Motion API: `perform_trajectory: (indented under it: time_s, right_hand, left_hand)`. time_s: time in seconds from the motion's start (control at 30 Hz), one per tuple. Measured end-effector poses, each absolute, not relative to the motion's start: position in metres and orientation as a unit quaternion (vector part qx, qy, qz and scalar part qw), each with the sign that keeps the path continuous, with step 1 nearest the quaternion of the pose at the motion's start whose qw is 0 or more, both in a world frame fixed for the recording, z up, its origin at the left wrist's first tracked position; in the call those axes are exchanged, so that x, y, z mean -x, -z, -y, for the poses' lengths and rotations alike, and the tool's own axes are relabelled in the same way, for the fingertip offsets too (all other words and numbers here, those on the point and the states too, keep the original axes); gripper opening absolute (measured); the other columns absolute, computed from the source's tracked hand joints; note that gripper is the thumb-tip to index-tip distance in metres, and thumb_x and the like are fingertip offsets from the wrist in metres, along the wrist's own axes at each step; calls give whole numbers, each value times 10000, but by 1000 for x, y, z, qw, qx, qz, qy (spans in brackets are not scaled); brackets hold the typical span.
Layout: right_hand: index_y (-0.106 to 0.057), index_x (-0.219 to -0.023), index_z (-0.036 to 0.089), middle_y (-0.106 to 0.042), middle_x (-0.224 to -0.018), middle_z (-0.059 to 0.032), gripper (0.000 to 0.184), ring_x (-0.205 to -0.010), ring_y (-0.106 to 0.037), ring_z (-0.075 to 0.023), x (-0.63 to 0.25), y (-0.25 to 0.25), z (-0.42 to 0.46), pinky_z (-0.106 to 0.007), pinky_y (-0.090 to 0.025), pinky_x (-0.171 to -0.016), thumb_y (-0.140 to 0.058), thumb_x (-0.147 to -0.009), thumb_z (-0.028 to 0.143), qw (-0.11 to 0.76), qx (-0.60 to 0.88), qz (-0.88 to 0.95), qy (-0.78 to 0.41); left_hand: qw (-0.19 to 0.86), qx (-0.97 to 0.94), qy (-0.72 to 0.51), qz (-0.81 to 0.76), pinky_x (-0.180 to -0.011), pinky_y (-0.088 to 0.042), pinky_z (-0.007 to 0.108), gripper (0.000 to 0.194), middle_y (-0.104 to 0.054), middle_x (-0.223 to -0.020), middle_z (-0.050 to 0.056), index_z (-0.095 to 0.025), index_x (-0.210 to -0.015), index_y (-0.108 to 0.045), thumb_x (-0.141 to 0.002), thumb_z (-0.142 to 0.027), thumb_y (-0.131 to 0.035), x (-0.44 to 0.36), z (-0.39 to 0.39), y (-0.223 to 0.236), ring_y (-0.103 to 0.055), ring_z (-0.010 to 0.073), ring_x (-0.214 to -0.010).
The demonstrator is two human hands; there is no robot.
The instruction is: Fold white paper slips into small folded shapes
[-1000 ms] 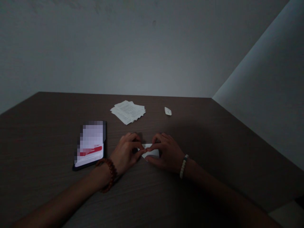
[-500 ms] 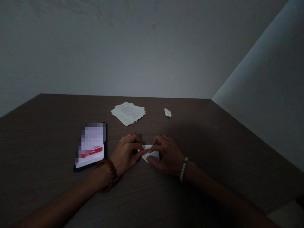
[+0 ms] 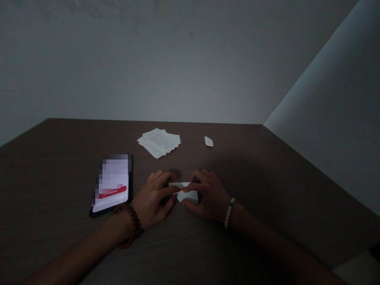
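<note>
A small folded piece of paper [image 3: 190, 195], white with faint printed lines, lies on the table between my hands. From the left, my left hand [image 3: 156, 196] holds its left part with thumb and index finger, the other fingers curled above. My right hand [image 3: 206, 193] grips it from the right, index fingertip pressed on its middle and thumb at its near edge. Both index fingertips almost meet over the paper. The fingers cover parts of its folds.
A phone [image 3: 114, 182] with a lit screen lies left of my left hand. Farther back are a stack of printed paper sheets [image 3: 158, 142] and a small folded paper piece [image 3: 209, 141]. The brown table [image 3: 237, 154] meets a grey wall [image 3: 166, 59].
My left hand has shifted slightly left and its thumb and index finger have loosened, showing more of the paper's left corner. My right hand stays nearly in place.
</note>
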State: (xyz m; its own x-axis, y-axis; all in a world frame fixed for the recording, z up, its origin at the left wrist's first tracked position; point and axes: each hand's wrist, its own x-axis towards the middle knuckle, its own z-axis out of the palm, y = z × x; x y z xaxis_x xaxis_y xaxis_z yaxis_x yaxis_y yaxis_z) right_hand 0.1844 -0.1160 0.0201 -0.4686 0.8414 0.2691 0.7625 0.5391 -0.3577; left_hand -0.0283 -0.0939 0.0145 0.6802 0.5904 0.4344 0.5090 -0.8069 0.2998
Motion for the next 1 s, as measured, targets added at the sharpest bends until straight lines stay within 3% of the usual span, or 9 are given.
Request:
perform_trajectory:
  time_s: [0.2, 0.37, 0.7, 1.0]
  right_hand:
    - [-670, -984, 269, -532, -1010, -47, 259, -919, -457, -214, -185, -20, 115, -364, -300, -789, -665, -764, 406, 205, 457, 863, -73]
    - [-661, -1016, 275, -523, -1036, -50, 258, -940, -452, -214, -186, -21, 114, -360, -294, -796, -647, -779, 375, 194, 446, 871, -75]
    - [-660, -993, 267, -524, -1039, -51, 208, -942, -440, -215, -188, -24, 116, -361, -287, -788, -608, -811, 354, 174, 442, 878, -67]
    - [-647, -1048, 271, -524, -1070, -62, 234, -965, -443, -222, -186, -27, 119, -374, -288, -811, -576, -839, 349, 152, 436, 886, -52]
  left_hand:
    - [71, -942, -230, -232, -644, -331, 343, 249, -529, -794, 62, -200, -864, -686, -806, -126, -455, 32, 95, -15, -442, 208, -750]
    - [101, -956, -197, -194, -658, -338, 337, 279, -550, -773, 47, -213, -945, -675, -819, -109, -449, 34, 94, -15, -454, 198, -744]
    - [63, -967, -157, -189, -701, -363, 356, 301, -593, -828, 55, -216, -1055, -647, -829, -138, -463, 36, 97, -17, -494, 219, -801]
    - [95, -943, -198, -250, -699, -342, 346, 267, -624, -728, 25, -245, -867, -701, -783, -112, -485, 33, 100, -17, -496, 206, -775]
